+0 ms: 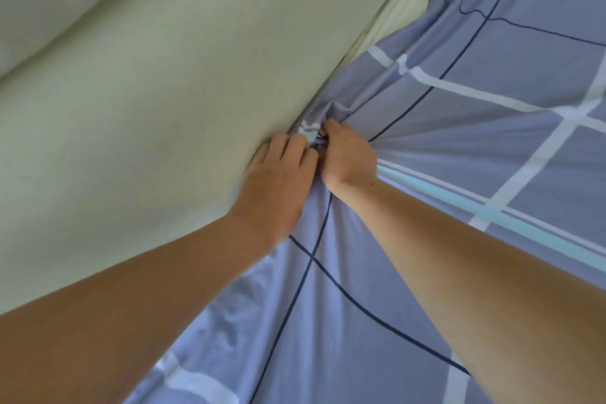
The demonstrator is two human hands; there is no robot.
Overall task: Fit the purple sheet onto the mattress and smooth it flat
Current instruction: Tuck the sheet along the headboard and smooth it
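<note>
Both hands, left hand (282, 174), right hand (349, 157), fingers curled, gripping bunched purple sheet (459, 147)

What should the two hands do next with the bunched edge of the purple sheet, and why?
Probably push the gathered edge down into the gap beside the pale green surface. Both the left hand and the right hand pinch the purple sheet there, folds radiate from that spot, and the bunch sits right at the gap, not yet tucked.
</note>
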